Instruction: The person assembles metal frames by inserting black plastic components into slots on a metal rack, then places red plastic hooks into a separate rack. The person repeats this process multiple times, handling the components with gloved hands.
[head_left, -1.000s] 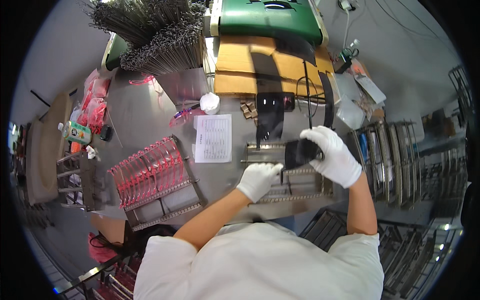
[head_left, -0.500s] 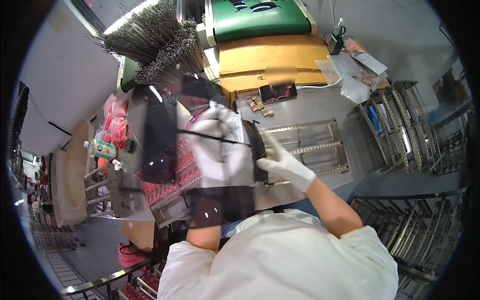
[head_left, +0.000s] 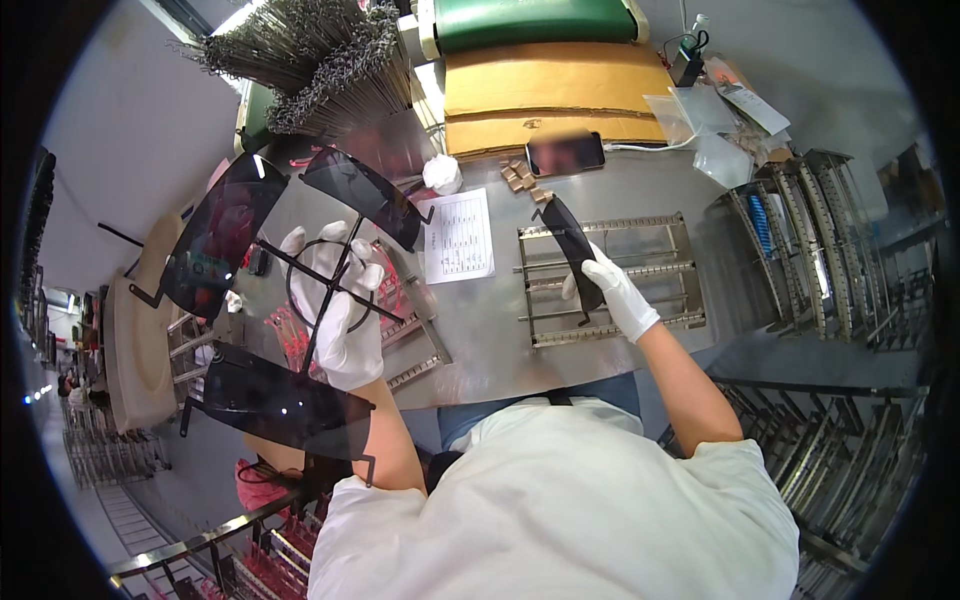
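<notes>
panels [head_left: 280, 397], dark, glossy, gently curved

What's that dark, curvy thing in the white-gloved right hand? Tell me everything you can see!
The dark curved piece is a long, bent strip, nearly black and smooth, like tinted plastic. A small black hook-like tab sticks out near each end. It slants, its far end leaning left. The gloved right hand grips it, one fingertip showing past its left edge. It's in front of the metal rack in this view; I can't tell whether they touch.
</notes>
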